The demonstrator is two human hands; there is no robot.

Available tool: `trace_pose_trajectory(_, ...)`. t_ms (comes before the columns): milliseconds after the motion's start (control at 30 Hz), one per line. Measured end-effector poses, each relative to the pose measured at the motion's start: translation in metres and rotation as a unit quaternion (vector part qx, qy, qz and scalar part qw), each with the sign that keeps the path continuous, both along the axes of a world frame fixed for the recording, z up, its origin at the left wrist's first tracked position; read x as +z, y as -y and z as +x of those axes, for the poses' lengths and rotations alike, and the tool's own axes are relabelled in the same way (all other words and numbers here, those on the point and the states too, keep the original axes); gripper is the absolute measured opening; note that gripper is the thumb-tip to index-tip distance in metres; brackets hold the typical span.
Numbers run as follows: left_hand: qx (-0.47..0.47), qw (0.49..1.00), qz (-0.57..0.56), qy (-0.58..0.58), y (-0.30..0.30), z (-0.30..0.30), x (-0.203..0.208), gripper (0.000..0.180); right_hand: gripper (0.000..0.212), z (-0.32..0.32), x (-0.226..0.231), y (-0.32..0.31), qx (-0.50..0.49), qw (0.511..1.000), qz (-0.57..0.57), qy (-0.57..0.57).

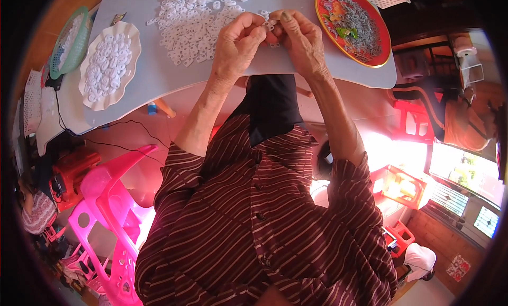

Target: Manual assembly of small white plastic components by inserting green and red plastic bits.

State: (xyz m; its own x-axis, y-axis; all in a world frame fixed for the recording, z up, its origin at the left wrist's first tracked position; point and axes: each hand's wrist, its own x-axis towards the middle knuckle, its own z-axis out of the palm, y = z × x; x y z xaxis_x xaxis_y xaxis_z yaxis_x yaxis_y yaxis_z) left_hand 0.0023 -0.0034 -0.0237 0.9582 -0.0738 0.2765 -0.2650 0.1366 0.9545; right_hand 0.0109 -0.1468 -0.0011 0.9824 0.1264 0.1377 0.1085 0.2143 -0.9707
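Over the near edge of the grey table [153, 92], my left hand [238, 44] and my right hand [300, 41] meet fingertip to fingertip. Both are closed in a pinch on a small white plastic piece [271, 23], partly covered by the fingers. Left of my hands spreads a loose pile of small white plastic pieces [190, 33] with holes in them. To the right of my right hand is a red plate [382, 48], holding many thin grey metal bits and a few yellow and green scraps.
A white wavy-edged dish [136, 51] of white oval pieces and a green basket [81, 53] stand at the left. Below are a pink plastic chair [103, 184] and a black cord [79, 138]. Other people sit at both sides, one in an orange top [463, 126].
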Motion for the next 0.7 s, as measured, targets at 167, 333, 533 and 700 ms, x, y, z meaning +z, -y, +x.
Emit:
trace_pose_trajectory(167, -0.026, 0.998, -0.03, -0.044, -0.001, -0.002, 0.006, 0.006, 0.018, -0.001, -0.004, 0.001, 0.01, 0.999, -0.034, 0.014)
trace_pose_trajectory(333, -0.032, 0.999, -0.018, -0.034, -0.003, -0.005, 0.006, 0.005, 0.015, -0.004, 0.0, 0.002, 0.003, 0.997, -0.073, 0.003)
trace_pose_trajectory(533, -0.012, 1.0, -0.019, 0.004, -0.005, -0.007, 0.014, 0.006, 0.014, -0.006, 0.004, -0.001, 0.026, 0.999, -0.03, 0.005)
trace_pose_trajectory(700, 0.087, 0.962, 0.223, 0.128, -0.024, 0.024, 0.046, 0.011, 0.014, -0.004, -0.002, 0.004, -0.025, 0.999, -0.021, 0.03)
